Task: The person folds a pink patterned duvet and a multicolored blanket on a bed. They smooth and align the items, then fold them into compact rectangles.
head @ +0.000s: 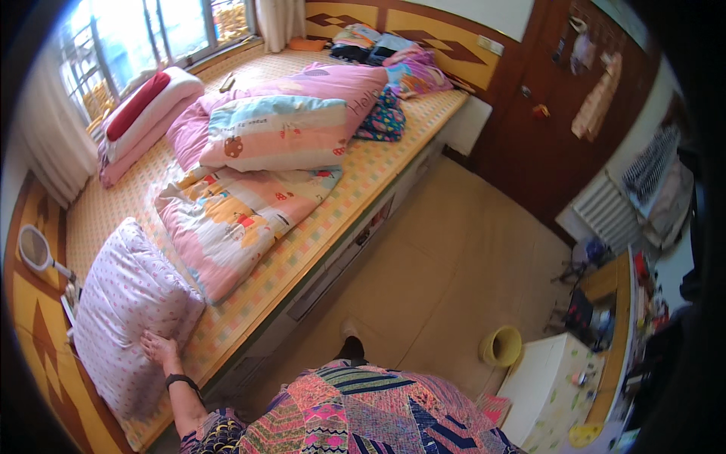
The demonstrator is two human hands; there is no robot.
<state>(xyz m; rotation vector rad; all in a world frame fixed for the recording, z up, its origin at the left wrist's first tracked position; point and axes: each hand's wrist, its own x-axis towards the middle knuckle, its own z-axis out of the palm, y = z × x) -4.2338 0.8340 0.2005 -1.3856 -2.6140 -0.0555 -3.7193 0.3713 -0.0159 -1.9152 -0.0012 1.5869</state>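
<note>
My left hand (pixel 160 348), with a dark band on its wrist, lies against the side of a white bedding bundle (pixel 133 301) with a small pink print, perhaps a large pillow. Its fingers press on the cloth rather than close around it. The bundle sits at the near end of a raised bed platform (pixel 249 306) with a checked mat. Beyond it lies a folded cartoon-print quilt (pixel 244 221). A matching pillow (pixel 278 133) rests partly on that quilt and on a pink quilt (pixel 363 85) that bears writing. My right hand is out of view.
Folded bedding with a red roll (pixel 139 105) sits by the window. Folded clothes (pixel 368 45) lie at the far headboard. An electric swatter (pixel 37 249) stands at the left wall. A yellow bin (pixel 499 346) is on the floor beside a white cabinet (pixel 544 386).
</note>
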